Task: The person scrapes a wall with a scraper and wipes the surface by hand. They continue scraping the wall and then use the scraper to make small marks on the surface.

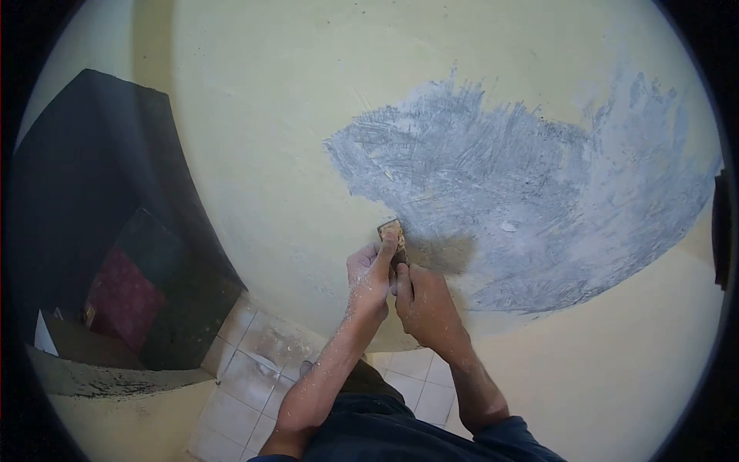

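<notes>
Scraper (400, 236) is clamped in the grip of left hand (368, 271) and right hand (428, 305) by the grey patch (477, 169), so the wall (262, 138) could totally get gouged if a corner's pushed too hard.

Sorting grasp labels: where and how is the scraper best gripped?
Probably the scraper's lower end, from below: its broad flat end points up against the wall, while the right hand wraps the narrower lower end.
</notes>
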A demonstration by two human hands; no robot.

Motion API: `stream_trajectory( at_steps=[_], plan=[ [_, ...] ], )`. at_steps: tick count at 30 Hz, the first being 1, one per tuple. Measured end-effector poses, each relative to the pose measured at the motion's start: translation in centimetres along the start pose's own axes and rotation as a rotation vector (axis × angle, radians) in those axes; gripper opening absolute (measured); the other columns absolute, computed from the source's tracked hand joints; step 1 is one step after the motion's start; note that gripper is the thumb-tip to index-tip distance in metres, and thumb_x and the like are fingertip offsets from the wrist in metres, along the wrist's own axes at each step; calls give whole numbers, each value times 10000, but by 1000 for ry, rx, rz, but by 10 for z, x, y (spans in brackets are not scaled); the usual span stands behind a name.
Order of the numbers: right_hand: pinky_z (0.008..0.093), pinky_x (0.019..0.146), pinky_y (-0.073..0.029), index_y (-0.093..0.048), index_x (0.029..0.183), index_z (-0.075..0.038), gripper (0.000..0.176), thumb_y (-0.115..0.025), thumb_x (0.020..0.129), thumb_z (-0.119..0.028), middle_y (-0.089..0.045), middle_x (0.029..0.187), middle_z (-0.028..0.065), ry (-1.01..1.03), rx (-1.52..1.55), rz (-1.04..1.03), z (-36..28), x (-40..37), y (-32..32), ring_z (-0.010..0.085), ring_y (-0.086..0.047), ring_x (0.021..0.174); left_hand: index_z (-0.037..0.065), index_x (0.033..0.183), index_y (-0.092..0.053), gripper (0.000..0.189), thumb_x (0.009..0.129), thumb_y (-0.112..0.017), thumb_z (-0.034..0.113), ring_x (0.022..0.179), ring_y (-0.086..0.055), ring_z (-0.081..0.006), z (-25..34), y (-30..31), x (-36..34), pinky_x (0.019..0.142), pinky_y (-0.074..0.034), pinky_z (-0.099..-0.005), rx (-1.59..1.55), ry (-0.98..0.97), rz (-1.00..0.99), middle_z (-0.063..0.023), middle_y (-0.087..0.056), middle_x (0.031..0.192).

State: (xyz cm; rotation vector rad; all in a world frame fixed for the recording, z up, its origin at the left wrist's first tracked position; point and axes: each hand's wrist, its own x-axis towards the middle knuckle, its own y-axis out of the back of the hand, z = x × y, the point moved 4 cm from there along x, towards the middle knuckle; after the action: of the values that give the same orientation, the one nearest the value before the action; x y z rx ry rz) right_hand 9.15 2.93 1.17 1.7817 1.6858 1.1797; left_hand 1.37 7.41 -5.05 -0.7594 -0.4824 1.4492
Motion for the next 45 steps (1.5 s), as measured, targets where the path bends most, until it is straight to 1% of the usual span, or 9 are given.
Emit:
stream_trajectory(
  at_steps=[4,16,25,28,34,37,40,43,45],
  plan=[
    [500,557,-372,-530,722,43,274,-444,943,-96,-542,642,262,58,-37,21,3,0,-2,454,-533,609,107,744,-549,347,939,-600,390,507,-435,-44,3,-1,0,449,-330,-214,27,51,-68,44,-501,621],
    [497,545,-364,-534,709,43,285,-458,938,-108,-541,634,262,3,37,13,8,2,-2,451,-521,586,104,722,-547,373,942,-596,401,554,-435,-37,-5,-3,3,499,-345,-222,6,36,-65,51,-507,642],
    [501,571,-389,-552,736,51,297,-447,945,-133,-556,656,271,13,-16,-9,9,4,-1,455,-548,628,103,715,-545,373,953,-580,389,482,-437,-55,-4,-1,5,445,-332,-222,24,-21,-56,33,-511,610],
    [491,571,-394,-554,745,57,296,-446,944,-134,-554,656,274,-74,78,-61,11,-1,2,452,-550,625,105,699,-533,386,947,-586,396,474,-435,-60,-8,-2,2,436,-328,-224,39,-8,-28,23,-518,608],
    [477,568,-394,-550,752,65,286,-454,940,-128,-550,663,280,23,62,19,10,1,-1,444,-552,618,107,709,-550,378,939,-601,402,508,-440,-46,-3,0,3,466,-317,-217,69,-48,-23,36,-519,627],
    [481,565,-390,-548,754,65,275,-459,937,-119,-550,657,273,-89,77,-44,8,5,2,445,-550,615,105,721,-563,361,942,-602,388,538,-439,-36,-6,-2,4,486,-315,-214,58,-24,-8,44,-523,640],
    [483,563,-388,-546,746,68,286,-457,941,-121,-552,653,266,-7,-1,28,7,7,-5,443,-550,614,102,726,-568,355,942,-604,381,546,-436,-36,4,0,9,486,-318,-219,25,-67,-29,41,-532,652],
    [482,561,-387,-549,739,64,291,-452,944,-118,-555,651,259,-61,87,-17,11,-3,2,442,-549,610,102,727,-574,344,939,-610,370,547,-435,-39,-6,1,-1,484,-322,-220,150,15,31,35,-539,665],
    [478,554,-387,-549,734,57,296,-446,949,-120,-554,642,254,-71,72,-9,9,5,1,440,-546,601,68,713,-591,355,921,-644,351,528,-442,-49,-5,-4,5,458,-328,-236,50,-57,52,23,-537,629]
  ],
)
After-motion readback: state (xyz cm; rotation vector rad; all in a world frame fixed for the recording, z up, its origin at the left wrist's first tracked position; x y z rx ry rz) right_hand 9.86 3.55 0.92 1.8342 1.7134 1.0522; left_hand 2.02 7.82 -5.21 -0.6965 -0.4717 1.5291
